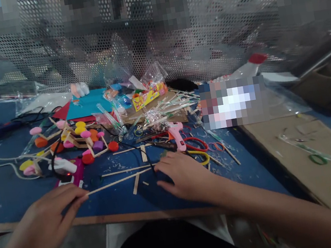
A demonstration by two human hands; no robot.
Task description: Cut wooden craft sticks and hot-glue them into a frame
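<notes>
My left hand (47, 220) is at the near left edge of the blue table (1, 196), its fingers pinched on the left end of a long thin wooden stick (118, 181) that lies across the table. My right hand (186, 175) rests on the table at the middle, fingers bent and spread, palm down, fingertips beside the stick's right end. A short stick piece (136, 184) lies between the hands. A pink glue gun (177, 134) lies just beyond my right hand.
A structure of sticks and coloured foam pieces (74, 142) stands at the left. Plastic bags, loose sticks and rubber bands (199, 148) litter the middle. A cardboard sheet (309, 155) lies at the right. A perforated metal screen (170, 35) closes the back.
</notes>
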